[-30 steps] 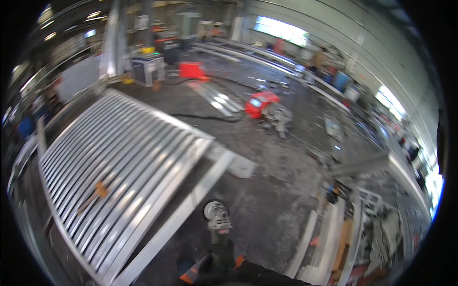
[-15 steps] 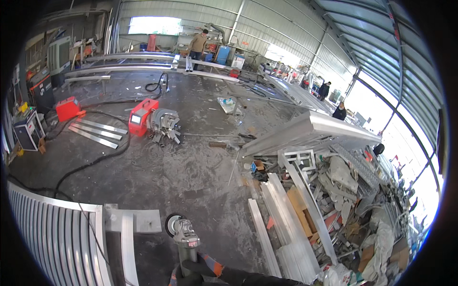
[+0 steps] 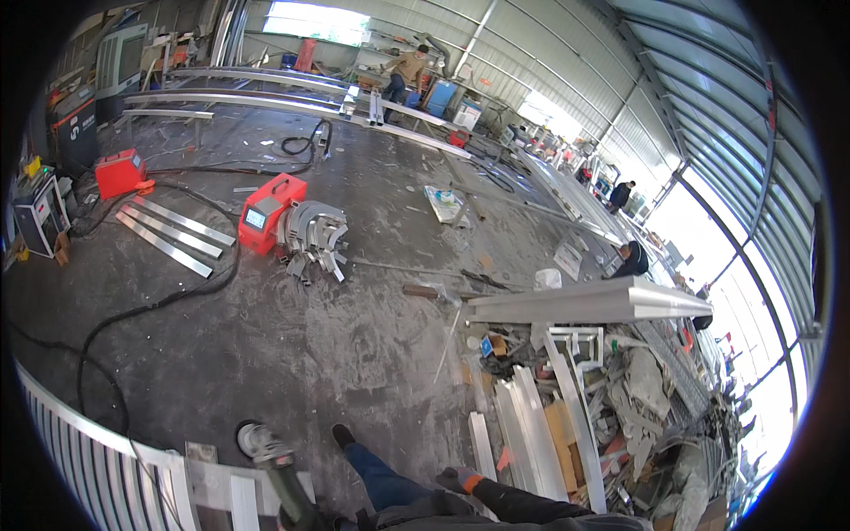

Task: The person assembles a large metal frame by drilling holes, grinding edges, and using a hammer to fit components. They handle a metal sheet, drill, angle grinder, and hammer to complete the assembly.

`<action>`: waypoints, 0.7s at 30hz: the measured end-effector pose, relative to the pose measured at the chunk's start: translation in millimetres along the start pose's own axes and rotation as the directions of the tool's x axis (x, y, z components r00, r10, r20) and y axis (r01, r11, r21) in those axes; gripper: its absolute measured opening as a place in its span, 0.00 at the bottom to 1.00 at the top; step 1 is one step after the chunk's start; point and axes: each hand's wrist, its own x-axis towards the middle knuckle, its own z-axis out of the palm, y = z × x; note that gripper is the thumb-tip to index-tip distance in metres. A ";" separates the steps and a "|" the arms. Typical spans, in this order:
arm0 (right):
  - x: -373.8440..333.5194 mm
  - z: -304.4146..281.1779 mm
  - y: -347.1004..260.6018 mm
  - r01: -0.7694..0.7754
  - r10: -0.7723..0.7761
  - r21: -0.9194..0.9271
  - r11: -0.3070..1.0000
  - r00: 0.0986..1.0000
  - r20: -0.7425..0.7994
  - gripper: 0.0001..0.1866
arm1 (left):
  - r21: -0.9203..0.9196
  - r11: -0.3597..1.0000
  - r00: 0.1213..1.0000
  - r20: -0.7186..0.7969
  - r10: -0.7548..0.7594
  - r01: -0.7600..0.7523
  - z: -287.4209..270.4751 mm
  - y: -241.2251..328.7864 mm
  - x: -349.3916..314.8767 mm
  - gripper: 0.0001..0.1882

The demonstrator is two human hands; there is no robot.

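An angle grinder (image 3: pixel 273 457) with a silver head, round disc and dark green body tilts up from the lower edge, above pale metal pieces on the floor. My left hand (image 3: pixel 303 518), dark and mostly cut off by the lower edge, grips the rear of its body. My right hand (image 3: pixel 458 480), in a grey glove with an orange cuff, is apart from the grinder, beside my leg. Its fingers are curled, and nothing shows in them. My leg (image 3: pixel 381 473) in blue trousers reaches forward between the hands.
Left stands a slatted metal panel (image 3: pixel 80 442); a black cable (image 3: pixel 133 310) crosses the floor. Ahead are a red machine (image 3: pixel 270 212), curved metal offcuts (image 3: pixel 314 234) and flat bars (image 3: pixel 173 239). A scrap heap (image 3: pixel 637 389) and long metal profiles (image 3: pixel 527 434) fill the right. People work farther off.
My right hand has come off the grinder and moved right. The grinder sits lower and farther left in view. My view has shifted, and my leg now shows.
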 end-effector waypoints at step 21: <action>217.8 -122.4 -629.0 0.999 -0.385 0.001 0.033 0.012 0.923 0.25 | -0.269 -0.122 -0.008 -0.389 0.921 -0.955 177.7 416.1 61.1 0.37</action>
